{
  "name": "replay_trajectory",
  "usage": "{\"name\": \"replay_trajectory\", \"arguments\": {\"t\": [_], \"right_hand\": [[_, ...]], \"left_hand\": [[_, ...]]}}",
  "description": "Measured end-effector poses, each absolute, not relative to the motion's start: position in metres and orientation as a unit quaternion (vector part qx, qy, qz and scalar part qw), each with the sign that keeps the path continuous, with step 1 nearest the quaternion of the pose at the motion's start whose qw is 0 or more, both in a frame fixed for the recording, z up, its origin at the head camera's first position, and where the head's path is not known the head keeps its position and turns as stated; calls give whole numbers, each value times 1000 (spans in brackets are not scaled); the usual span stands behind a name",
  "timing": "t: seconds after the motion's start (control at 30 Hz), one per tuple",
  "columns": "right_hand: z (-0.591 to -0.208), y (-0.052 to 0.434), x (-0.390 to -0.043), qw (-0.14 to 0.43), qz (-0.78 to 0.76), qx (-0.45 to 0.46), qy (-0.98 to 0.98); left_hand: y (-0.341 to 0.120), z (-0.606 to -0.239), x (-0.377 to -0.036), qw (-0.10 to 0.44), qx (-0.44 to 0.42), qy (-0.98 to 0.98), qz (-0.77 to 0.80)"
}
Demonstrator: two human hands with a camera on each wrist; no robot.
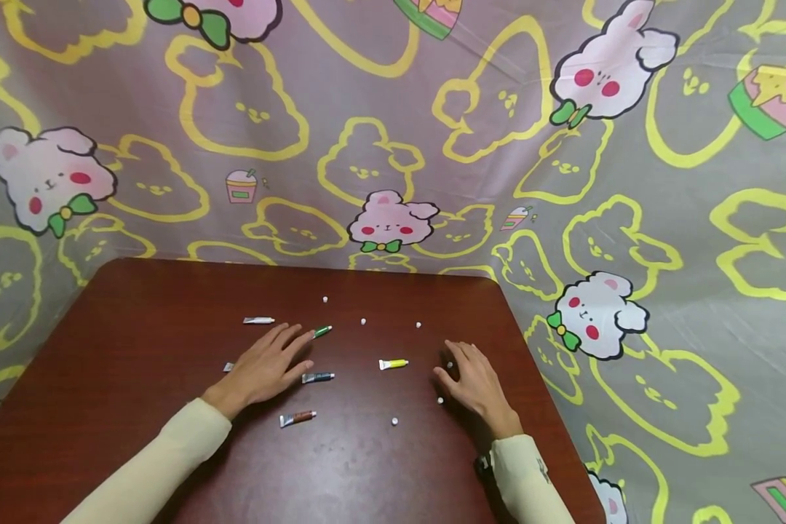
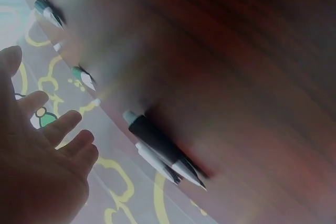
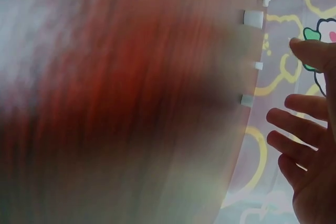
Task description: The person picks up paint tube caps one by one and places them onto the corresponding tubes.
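My left hand (image 1: 268, 364) hovers with spread fingers over a group of small paint tubes, holding nothing. Just past its fingertips is a green tube (image 1: 322, 332), and by the thumb a dark blue-green one (image 1: 318, 378). A black tube (image 2: 157, 140) shows in the left wrist view; in the head view the hand mostly hides it. Also around this hand are a white tube (image 1: 258, 320) and a brown tube (image 1: 298, 418). My right hand (image 1: 474, 382), fingers loosely bent and empty, is above a small white cap (image 1: 450, 364), with another cap (image 1: 440, 401) near its thumb side.
A yellow tube (image 1: 394, 364) lies between the hands. More white caps are scattered about, one (image 1: 394, 421) toward the front and another (image 1: 363, 321) farther back. The brown table (image 1: 170, 313) meets a patterned curtain (image 1: 471, 131) at its back and right edges.
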State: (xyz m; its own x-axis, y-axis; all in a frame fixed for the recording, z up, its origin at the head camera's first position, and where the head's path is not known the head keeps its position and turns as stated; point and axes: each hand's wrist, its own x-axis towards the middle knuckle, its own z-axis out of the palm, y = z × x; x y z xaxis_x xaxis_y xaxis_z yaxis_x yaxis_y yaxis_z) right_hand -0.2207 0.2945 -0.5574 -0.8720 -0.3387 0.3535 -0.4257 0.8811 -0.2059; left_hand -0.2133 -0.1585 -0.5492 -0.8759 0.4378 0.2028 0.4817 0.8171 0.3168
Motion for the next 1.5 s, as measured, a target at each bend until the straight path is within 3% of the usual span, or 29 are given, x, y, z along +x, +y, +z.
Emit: {"name": "replay_trajectory", "arguments": {"t": [0.3,0.87,1.13,1.5], "right_hand": [[-559,299,-221,167,120,216,-954],[-560,299,-219,165,73,218,-959],[-564,299,-219,183,86,228,-952],[-567,299,-222,200,82,227,-950]], "left_hand": [[-152,-554,-211,57,-252,-950,-178],[-143,-558,-207,120,-315,-929,-151],[-138,-561,-206,120,-329,-924,-155],[-133,-563,-211,190,-356,-904,-138]]}}
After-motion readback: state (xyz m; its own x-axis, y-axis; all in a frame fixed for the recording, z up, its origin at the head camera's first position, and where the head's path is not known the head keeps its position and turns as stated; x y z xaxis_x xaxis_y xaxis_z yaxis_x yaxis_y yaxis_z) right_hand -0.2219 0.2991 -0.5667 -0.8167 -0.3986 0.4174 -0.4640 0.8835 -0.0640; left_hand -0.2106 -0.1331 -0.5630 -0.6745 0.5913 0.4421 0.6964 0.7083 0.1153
